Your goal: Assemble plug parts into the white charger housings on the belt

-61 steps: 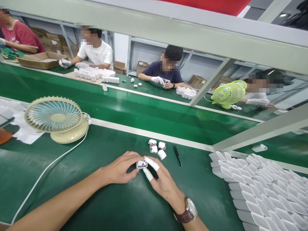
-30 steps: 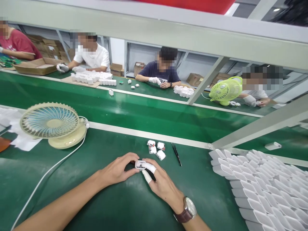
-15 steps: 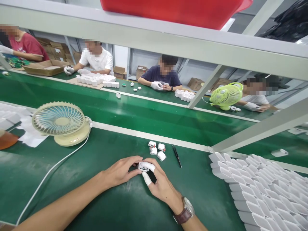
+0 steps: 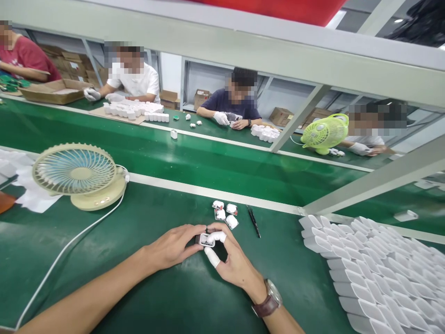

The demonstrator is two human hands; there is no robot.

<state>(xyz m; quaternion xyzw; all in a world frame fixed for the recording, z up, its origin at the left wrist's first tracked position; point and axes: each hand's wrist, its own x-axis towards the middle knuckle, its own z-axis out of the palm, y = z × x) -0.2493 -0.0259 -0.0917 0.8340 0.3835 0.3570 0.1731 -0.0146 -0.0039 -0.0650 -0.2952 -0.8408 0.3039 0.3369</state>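
Between my two hands is a small white plastic housing (image 4: 206,240), its open end facing me and some dark and white parts showing inside. My left hand (image 4: 175,243) is closed on its left side, with the thumb below and the fingers above. White finger covers sit on the thumb and index finger of my right hand (image 4: 231,260). That index finger bends over the housing's opening, and the thumb lies at its lower edge. Just beyond lie several small white parts with clear, partly red edges (image 4: 232,221). A pair of black tweezers (image 4: 253,221) rests to their right.
Many white housings (image 4: 378,273) stand packed at the right. A cream fan (image 4: 79,174) with a white cable stands at the left. Behind the bench runs a green belt (image 4: 208,160) carrying a white housing (image 4: 174,134). Several co-workers sit across it. A metal frame (image 4: 222,41) crosses above.
My right index finger has curled more over the housing's opening. The housing stays between both hands. The view has shifted slightly, and the housing on the belt appears a little further right.
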